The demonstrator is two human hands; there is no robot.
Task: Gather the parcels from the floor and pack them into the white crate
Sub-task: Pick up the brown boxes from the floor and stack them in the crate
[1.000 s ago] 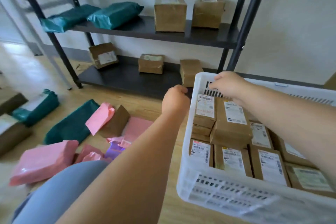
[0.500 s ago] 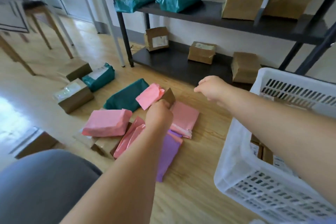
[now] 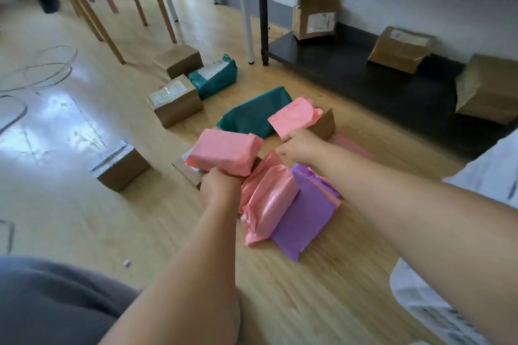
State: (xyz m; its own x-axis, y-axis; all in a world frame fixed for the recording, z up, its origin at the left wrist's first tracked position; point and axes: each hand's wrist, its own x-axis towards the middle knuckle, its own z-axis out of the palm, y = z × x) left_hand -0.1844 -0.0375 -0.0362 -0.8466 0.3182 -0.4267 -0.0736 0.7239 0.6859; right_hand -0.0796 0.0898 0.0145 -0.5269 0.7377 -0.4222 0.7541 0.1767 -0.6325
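Note:
Parcels lie in a heap on the wooden floor. My left hand (image 3: 220,186) grips the near edge of a thick pink parcel (image 3: 225,152). My right hand (image 3: 301,145) holds the near corner of a second pink parcel (image 3: 294,115), which leans on a brown box (image 3: 326,124). Between my arms lie another pink parcel (image 3: 270,206) and a purple parcel (image 3: 305,217). A dark green parcel (image 3: 253,112) sits behind them. The white crate (image 3: 476,277) shows only at the right edge, blurred.
Brown boxes (image 3: 175,103) (image 3: 119,166) (image 3: 180,60) and a teal parcel (image 3: 214,75) lie on the floor to the left. A black shelf (image 3: 364,70) with brown parcels stands at the back right. Wooden table legs (image 3: 112,36), a cable and another person's foot (image 3: 47,3) are at the far left.
My view swung left from the crate to the floor heap. Both hands left the crate, reached down and took hold of pink parcels.

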